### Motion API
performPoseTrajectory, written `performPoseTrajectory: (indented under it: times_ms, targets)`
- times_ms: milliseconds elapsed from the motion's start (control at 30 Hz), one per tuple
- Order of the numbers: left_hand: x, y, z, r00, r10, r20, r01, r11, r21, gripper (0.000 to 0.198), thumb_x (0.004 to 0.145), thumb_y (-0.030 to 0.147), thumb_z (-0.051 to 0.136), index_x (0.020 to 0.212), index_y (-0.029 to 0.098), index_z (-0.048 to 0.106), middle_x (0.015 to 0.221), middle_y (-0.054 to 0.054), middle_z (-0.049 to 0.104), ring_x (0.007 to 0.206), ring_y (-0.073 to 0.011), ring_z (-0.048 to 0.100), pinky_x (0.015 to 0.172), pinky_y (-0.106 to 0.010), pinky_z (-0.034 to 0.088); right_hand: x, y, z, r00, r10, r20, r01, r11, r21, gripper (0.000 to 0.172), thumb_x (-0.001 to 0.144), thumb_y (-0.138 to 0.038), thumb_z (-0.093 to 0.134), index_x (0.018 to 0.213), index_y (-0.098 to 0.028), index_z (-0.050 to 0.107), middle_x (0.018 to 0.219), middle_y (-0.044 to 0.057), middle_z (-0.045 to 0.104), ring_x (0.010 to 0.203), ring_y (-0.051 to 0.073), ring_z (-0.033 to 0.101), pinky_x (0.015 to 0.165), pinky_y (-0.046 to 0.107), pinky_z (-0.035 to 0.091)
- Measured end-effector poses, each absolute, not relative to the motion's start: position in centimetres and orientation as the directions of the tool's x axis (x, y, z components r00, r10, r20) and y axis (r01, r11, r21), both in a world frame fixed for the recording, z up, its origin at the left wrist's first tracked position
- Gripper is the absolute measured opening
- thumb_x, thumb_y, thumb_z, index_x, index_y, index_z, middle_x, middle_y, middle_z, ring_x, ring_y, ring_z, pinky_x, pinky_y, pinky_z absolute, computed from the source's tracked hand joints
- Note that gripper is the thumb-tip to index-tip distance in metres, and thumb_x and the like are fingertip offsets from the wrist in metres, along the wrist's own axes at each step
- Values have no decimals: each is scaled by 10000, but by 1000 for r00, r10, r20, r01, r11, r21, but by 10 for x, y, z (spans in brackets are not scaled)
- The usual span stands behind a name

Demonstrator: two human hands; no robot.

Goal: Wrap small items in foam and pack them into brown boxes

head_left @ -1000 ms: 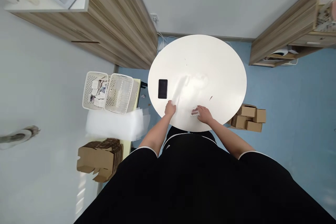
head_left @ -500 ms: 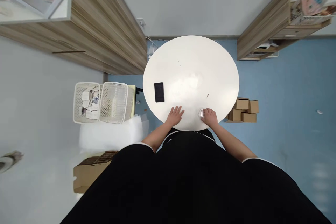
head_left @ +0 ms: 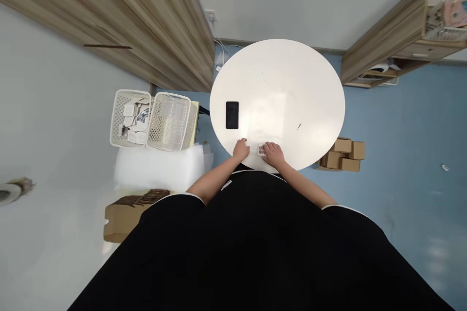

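On the near part of the round white table [head_left: 314,87], my right hand [head_left: 274,154] is closed over a small clear flat case [head_left: 261,150] with dark reddish spots in it. The fingers cover its right side. To the left, my left hand [head_left: 241,150] rests near the table's front edge with its fingers curled in. Whatever may be between those fingers is too small to make out. Beyond my left hand lies a black phone or small tablet [head_left: 232,115], flat on the table.
Left of the table stand two white baskets, one holding small packets [head_left: 112,119] and one with clear plastic [head_left: 150,129]. White foam sheeting [head_left: 156,167] and an open cardboard box [head_left: 118,223] are nearer me. Small brown boxes [head_left: 343,145] sit at the right; a wooden cabinet [head_left: 156,24] rises far left.
My right hand has slid left with the clear case, closer to my left hand. The left hand's spread fingers have curled in. The whole view has shifted slightly.
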State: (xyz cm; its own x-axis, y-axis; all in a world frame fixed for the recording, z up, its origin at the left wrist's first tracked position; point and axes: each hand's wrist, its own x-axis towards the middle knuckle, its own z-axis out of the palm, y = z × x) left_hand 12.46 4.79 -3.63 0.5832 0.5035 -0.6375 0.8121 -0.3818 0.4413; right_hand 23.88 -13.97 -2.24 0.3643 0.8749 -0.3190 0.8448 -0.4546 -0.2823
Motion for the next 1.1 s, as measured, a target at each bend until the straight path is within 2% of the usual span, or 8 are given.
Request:
performPoseTrajectory:
  times_ms: [67,133,367,533,633,733,933,1100]
  targets:
    - [122,51,-45,448,532,-718,892,-214,398,450,929,271,633,1367,173,597,1307,-153,689,1219,-290,654,988,-373,521,243,-131,-30,347,879,-328,846,-444,-296,485,875,-321,671,1334,-190,585,1475,180,554,1295,376,471,1043,466,373]
    - [125,50,-54,375,554,-743,918,-114,379,405,896,286,679,1283,176,636,1267,-153,715,1177,-297,680,919,-365,542,245,-127,-37,319,881,-351,846,-431,-313,497,876,-299,660,1355,-191,580,1476,182,553,1304,382,469,1053,475,372]
    - [139,36,-66,364,522,-772,909,-20,415,176,851,268,695,995,172,721,1057,-135,772,977,-263,734,774,-323,545,247,-131,-46,307,867,-393,813,-454,-365,555,869,-269,652,1410,-196,554,1553,169,498,1379,391,432,1107,503,368]
    - [139,29,-56,358,551,-754,909,-19,417,199,850,223,651,1040,184,691,1138,-125,751,1030,-253,717,803,-326,537,249,-135,-47,312,858,-408,802,-468,-370,529,874,-250,646,1392,-175,564,1558,170,492,1406,372,423,1109,472,399]
    - [140,29,-48,312,560,-768,915,42,402,296,849,214,662,1143,182,646,1198,-123,730,1054,-240,711,814,-314,537,249,-135,-49,329,858,-394,798,-476,-371,532,872,-251,655,1392,-180,564,1554,169,500,1407,377,427,1107,482,410]
    - [141,27,-43,304,550,-778,895,114,430,375,860,219,674,1226,180,600,1195,-113,727,991,-216,720,783,-297,542,247,-136,-51,336,863,-377,791,-476,-384,538,877,-254,658,1401,-190,555,1551,172,502,1412,376,428,1118,495,410]
    - [148,14,-36,497,527,-689,827,-46,560,26,892,200,650,915,193,658,997,-55,753,909,-192,696,799,-286,521,245,-139,-52,357,866,-349,783,-481,-394,514,888,-233,668,1388,-177,559,1551,181,497,1436,353,424,1146,476,412]
    - [165,-1,-33,550,465,-693,813,-107,573,124,947,232,609,850,200,679,938,-47,769,868,-189,692,797,-292,515,245,-142,-62,363,862,-355,755,-495,-430,596,862,-222,714,1429,-189,535,1601,173,457,1478,348,405,1169,518,410]
